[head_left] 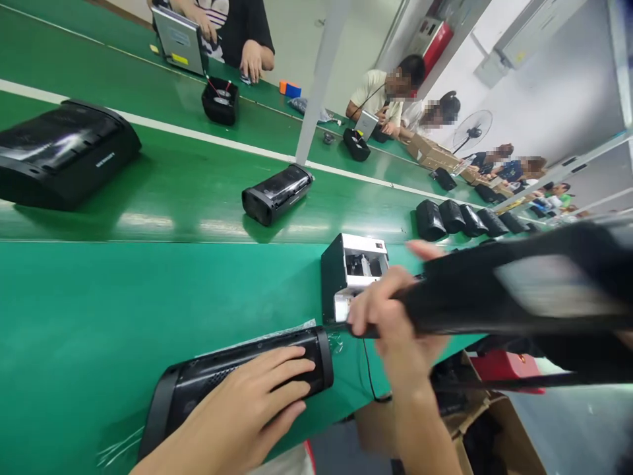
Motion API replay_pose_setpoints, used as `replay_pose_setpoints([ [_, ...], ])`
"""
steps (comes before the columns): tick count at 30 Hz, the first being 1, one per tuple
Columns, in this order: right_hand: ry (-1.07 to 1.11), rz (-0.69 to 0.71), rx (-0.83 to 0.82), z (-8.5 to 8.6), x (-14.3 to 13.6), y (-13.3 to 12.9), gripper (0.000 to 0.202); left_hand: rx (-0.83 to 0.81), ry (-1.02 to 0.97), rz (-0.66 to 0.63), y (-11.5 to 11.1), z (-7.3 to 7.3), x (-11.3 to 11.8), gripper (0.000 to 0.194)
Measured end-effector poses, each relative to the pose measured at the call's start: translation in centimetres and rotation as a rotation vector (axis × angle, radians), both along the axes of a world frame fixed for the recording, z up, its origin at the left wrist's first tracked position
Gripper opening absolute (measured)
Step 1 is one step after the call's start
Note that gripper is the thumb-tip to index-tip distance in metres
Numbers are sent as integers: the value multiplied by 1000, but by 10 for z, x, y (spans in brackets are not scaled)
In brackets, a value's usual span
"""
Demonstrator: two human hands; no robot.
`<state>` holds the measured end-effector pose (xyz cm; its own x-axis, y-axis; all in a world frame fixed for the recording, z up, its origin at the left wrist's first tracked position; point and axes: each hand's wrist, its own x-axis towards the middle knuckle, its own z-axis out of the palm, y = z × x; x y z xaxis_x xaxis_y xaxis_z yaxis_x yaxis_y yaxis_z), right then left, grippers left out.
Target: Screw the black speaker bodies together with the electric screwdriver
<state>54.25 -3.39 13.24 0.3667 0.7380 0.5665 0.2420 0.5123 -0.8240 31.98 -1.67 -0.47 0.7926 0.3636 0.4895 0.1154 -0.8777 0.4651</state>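
Note:
My left hand [262,392] lies on top of a black, glossy speaker-like casing [198,382], its fingers slightly apart and not wrapped round it. The casing rests on its side at the bench's near edge, with clear plastic film [297,326] beside it. To the right, my right hand [390,313] is closed round the near end of a long black object [469,287], which is smeared by motion and reaches past the right edge; its kind cannot be made out. Just behind my right hand stands a black-and-white screw feeder box [366,247], partly covered by that hand.
A large black casing [69,155] and a smaller one [277,191] stand on the green line; several more [430,221] form a row at right. A white post [316,86] rises mid-line. Co-workers [237,33] sit opposite. Open cardboard boxes [514,435] are below right.

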Motion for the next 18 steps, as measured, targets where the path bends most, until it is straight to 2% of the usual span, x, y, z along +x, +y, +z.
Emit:
replay_pose_setpoints([
  [2,91,-58,156,29,9,-7,48,20,5,-7,-1,-5,-1,32],
  [3,114,-114,208,38,15,-11,44,31,3,-6,-1,-6,-2,32],
  [5,97,-245,224,44,29,-14,38,55,-7,6,0,-6,-2,32],
  [7,46,-333,199,35,42,-13,39,85,-31,14,3,-4,-1,32],
  [9,16,-375,180,19,50,-9,38,108,-50,15,5,-1,-1,33],
  [13,-27,-368,126,-10,53,1,33,115,-46,16,5,0,-1,34],
  [15,-3,-349,68,-18,52,2,29,101,-28,24,4,-3,-2,33],
  [18,39,-354,27,-19,51,-5,28,64,-8,18,0,-10,-2,32],
])
